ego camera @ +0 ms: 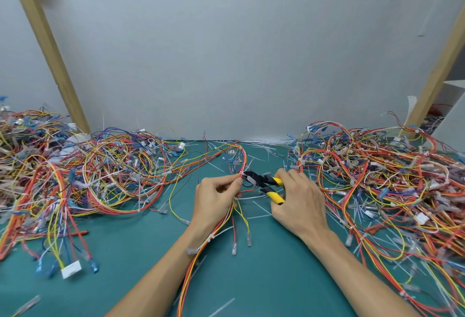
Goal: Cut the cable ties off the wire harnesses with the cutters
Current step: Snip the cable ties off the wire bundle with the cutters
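My left hand (216,197) pinches a wire harness (235,159) of red, yellow and white wires at table centre. A white cable tie (241,173) wraps the bundle just above my fingertips. My right hand (298,199) grips the cutters (266,183) by their yellow-and-black handles. The black jaws point left and sit right beside the tie. The harness runs down past my left wrist towards the table's front edge, with clear-sleeved terminals (234,250) hanging loose.
A large tangle of harnesses (88,165) covers the left of the green mat (125,266), another pile (390,178) the right. Cut white tie scraps (259,216) lie around my hands. A grey wall and two slanted wooden posts (50,47) stand behind.
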Demonstrator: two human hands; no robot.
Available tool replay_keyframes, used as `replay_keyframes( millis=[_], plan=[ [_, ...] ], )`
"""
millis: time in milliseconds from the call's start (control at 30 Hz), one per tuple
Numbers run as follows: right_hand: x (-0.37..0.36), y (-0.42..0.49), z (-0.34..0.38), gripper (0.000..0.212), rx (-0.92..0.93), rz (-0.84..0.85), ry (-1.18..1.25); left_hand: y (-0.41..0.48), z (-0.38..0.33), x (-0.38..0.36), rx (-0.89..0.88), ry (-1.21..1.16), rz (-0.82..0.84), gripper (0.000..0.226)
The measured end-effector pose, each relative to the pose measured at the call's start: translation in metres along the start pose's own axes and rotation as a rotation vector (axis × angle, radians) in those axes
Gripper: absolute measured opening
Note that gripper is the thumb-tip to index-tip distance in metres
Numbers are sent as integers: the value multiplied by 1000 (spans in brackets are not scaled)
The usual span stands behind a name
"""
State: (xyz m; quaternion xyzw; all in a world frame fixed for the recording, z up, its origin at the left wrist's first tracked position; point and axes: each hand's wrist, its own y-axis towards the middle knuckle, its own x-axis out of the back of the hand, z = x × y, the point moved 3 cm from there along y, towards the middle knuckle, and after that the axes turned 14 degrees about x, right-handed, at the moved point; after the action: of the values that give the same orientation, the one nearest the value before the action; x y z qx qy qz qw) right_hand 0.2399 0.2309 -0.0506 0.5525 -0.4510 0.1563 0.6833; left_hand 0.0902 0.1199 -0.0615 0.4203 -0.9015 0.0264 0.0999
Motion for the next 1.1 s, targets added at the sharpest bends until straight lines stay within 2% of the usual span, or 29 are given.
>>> replay_keyframes(
  millis=[333,1100],
  plan=[
    [-1,-1,-2,23,-83,77,55,-2,-2,0,-10,1,16,13],
    [-1,-1,0,34,-27,101,-12,1,0,0,-47,108,-56,14]
  ],
)
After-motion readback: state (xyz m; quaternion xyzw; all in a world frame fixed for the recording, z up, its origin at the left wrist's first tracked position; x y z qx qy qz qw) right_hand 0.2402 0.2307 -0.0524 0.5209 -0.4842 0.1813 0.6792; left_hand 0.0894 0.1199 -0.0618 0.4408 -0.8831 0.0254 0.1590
